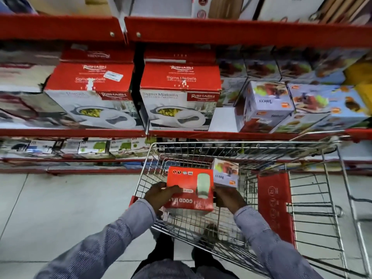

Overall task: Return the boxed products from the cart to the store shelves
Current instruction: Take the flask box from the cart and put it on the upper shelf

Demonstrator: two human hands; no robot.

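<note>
A red box point(190, 190) with a pale green cup pictured on it is held over the wire cart point(322, 198). My left hand point(159, 195) grips its left side and my right hand point(227, 198) grips its right side. A white juicer box point(226, 173) stands in the cart just behind the red box, touching my right fingers. Red store shelves point(221, 134) run in front of the cart.
Two large red-and-white casserole boxes point(181, 97) sit on the middle shelf, with a bare gap point(222, 119) to their right, then several juicer boxes point(267, 105). A red flap point(273, 202) hangs inside the cart. Lower shelves point(80, 150) hold smaller boxes; grey tile floor point(60, 208) lies at left.
</note>
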